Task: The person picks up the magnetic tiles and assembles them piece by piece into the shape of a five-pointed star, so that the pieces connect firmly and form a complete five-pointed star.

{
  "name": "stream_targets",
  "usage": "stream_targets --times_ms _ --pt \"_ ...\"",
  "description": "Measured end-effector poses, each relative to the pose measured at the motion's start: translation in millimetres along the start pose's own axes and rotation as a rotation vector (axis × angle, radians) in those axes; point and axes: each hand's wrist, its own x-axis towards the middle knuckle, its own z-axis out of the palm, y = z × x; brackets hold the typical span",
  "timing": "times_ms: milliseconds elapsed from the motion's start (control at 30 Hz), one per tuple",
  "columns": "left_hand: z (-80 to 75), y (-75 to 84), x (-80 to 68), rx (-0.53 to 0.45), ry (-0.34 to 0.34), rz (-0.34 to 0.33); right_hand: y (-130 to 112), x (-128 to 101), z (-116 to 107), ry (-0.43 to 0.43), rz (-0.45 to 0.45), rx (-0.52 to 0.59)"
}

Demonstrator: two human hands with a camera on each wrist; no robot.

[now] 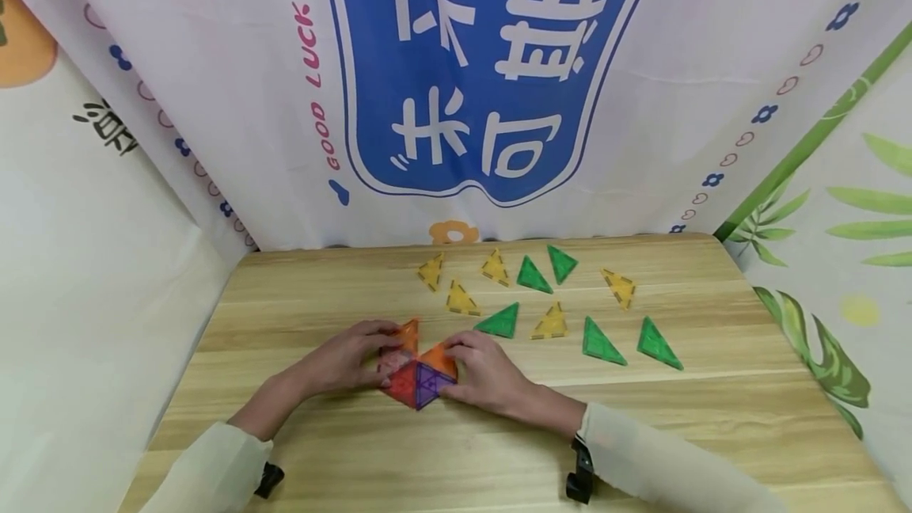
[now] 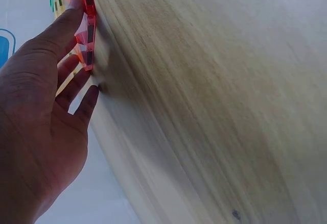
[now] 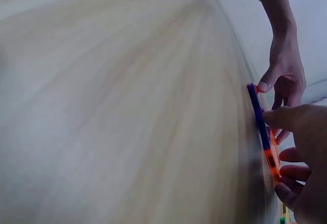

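Note:
A cluster of translucent triangular magnetic tiles lies together on the wooden table. It has a red tile (image 1: pixel 404 388), a purple tile (image 1: pixel 430 386), a pale pinkish tile (image 1: pixel 394 361) and two orange tiles, one upper left (image 1: pixel 409 334) and one at right (image 1: pixel 436 358). My left hand (image 1: pixel 354 356) holds the cluster's left side, thumb by the red tile and fingers by the upper orange one. On the other side, my right hand (image 1: pixel 492 377) grips the right orange tile (image 3: pixel 272 164) and purple tile (image 3: pixel 257 110) between thumb and fingers. Fingers partly hide the tiles.
Beyond the hands lie several loose green triangle tiles (image 1: pixel 601 341) and several yellow ones (image 1: pixel 550 323). The wooden tabletop (image 1: pixel 342 450) ends at a printed cloth (image 1: pixel 285 141) at the back. Each wrist wears a black strap device.

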Motion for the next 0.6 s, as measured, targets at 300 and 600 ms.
stream_targets --times_ms 300,600 --pt "-1.5 -10.8 -23.7 0.047 0.100 -0.051 -4.7 27.4 12.5 -0.058 0.022 0.009" --pt "0.4 -35.9 -56.3 0.075 0.240 -0.077 -13.8 64.5 34.2 -0.079 -0.043 0.040"
